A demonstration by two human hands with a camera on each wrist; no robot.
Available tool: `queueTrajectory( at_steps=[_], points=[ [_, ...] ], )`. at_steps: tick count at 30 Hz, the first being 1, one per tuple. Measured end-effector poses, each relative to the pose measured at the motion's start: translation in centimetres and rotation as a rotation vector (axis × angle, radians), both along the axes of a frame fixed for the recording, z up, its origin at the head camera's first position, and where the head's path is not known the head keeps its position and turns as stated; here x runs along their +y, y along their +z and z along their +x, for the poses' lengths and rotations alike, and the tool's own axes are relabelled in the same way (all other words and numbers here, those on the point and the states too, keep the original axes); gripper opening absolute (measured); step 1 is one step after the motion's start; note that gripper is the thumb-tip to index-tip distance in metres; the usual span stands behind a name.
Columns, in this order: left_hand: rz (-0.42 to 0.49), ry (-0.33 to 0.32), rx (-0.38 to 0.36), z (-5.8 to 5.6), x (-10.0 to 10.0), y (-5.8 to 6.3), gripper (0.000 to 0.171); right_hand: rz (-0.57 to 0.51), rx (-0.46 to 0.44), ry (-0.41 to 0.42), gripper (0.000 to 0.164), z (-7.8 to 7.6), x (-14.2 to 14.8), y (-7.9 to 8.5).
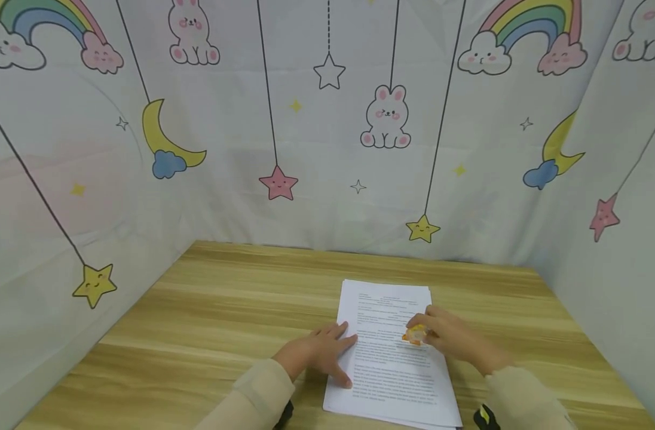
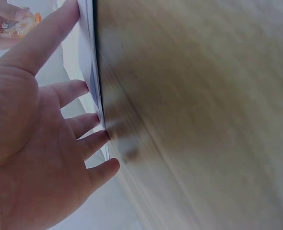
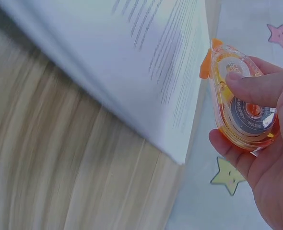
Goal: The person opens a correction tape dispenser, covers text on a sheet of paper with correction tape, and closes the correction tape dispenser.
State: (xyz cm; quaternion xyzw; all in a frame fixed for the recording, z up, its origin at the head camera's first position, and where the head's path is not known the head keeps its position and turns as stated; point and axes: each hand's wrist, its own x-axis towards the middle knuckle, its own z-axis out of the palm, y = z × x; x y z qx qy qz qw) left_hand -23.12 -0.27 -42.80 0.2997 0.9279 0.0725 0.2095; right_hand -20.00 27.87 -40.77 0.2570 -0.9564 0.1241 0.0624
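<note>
A stack of printed paper (image 1: 381, 382) lies on the wooden table, its long side running away from me. My left hand (image 1: 323, 353) rests at the stack's left edge with fingers spread; in the left wrist view the thumb and fingertips touch the paper's edge. Over the right half of the top sheet, my right hand (image 1: 451, 337) holds an orange, see-through correction tape (image 3: 244, 103) between thumb and fingers. Its orange cap (image 3: 205, 64) stands swung out beside the tip. Whether the tip touches the paper I cannot tell.
Wood-grain table (image 1: 198, 334) spreads around the stack. A white cloth (image 1: 327, 137) printed with stars, rabbits and rainbows hangs behind and on both sides. Dark straps (image 1: 486, 417) show at both wrists by the near edge.
</note>
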Motion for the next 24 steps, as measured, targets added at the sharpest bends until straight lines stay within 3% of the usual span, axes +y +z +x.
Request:
queueTrajectory(
  at_steps=[15,24],
  points=[
    [-0.026,0.015,-0.011,0.0,0.0,0.4,0.089,-0.006,0.108,0.118,0.032,-0.3,-4.2,-1.3],
    [-0.022,0.031,-0.011,0.0,0.0,0.2,0.088,-0.003,0.098,0.129,0.033,-0.2,-5.5,-1.5]
  ],
)
